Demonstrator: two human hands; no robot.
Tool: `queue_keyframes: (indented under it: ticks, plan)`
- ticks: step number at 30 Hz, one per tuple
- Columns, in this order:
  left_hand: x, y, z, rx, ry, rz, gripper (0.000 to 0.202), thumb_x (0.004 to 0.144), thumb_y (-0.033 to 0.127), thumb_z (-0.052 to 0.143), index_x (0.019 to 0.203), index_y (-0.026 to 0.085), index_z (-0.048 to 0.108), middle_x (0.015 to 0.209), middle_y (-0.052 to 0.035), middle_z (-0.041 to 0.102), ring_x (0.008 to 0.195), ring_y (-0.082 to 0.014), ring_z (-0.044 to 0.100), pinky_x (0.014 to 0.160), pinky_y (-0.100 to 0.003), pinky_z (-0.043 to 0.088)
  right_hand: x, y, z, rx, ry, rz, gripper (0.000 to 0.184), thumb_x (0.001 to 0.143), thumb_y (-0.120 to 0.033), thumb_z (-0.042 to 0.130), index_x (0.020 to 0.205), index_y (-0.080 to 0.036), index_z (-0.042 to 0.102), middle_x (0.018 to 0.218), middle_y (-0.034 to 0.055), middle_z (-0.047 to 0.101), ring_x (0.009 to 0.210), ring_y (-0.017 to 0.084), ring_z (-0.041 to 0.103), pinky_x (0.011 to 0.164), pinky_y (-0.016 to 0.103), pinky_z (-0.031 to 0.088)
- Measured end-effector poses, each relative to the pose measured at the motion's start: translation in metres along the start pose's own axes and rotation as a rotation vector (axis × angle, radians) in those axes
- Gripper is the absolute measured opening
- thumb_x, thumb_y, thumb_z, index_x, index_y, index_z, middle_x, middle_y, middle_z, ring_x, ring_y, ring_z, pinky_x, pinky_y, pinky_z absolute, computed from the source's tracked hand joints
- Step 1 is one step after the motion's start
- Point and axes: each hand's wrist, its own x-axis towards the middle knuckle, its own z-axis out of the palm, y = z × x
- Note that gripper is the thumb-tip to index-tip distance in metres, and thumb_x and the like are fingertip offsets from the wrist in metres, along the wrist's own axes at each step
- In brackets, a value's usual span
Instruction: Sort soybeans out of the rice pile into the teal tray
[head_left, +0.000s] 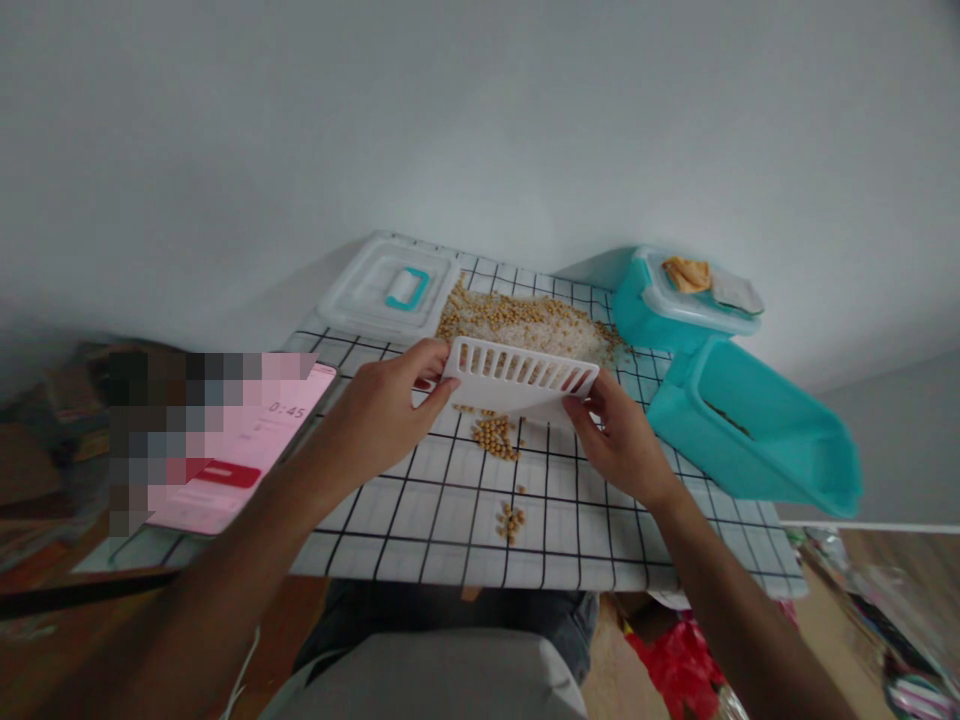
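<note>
A white slotted plastic strainer tray [521, 378] is tilted up on edge over a white table with a black grid [442, 520]. My left hand [382, 412] grips its left end and my right hand [619, 435] pinches its lower right end. Beyond the strainer tray lies a wide heap of rice mixed with yellow beans [525, 318]. A small pile of beans [495, 436] lies just under the strainer tray, and another small cluster of beans [511, 522] lies closer to me.
A teal bin [757, 435] lies on its side at the right, behind it a teal box with a clear lid [686, 300]. A clear lid with a teal handle [386, 288] rests at the back left. A pink-screened tablet [240, 450] lies at the left.
</note>
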Motion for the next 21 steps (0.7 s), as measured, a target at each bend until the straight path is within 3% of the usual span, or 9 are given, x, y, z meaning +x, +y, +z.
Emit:
queue_keyframes:
  ticks: [21]
  plan:
    - [-0.0093,0.0005,-0.0035,-0.005,-0.006,-0.008,0.018,0.096,0.036,0.061,0.112,0.028,0.061,0.106,-0.0009,0.076,0.099,-0.0213,0.072,0.091,-0.038,0.056,-0.0038,-0.0021,-0.0006,0.006,0.006,-0.020,0.020,0.101,-0.029,0.052,0.120,-0.027,0.057,0.101,0.0062,0.064,0.092,0.021,0.064,0.088,0.041,0.058]
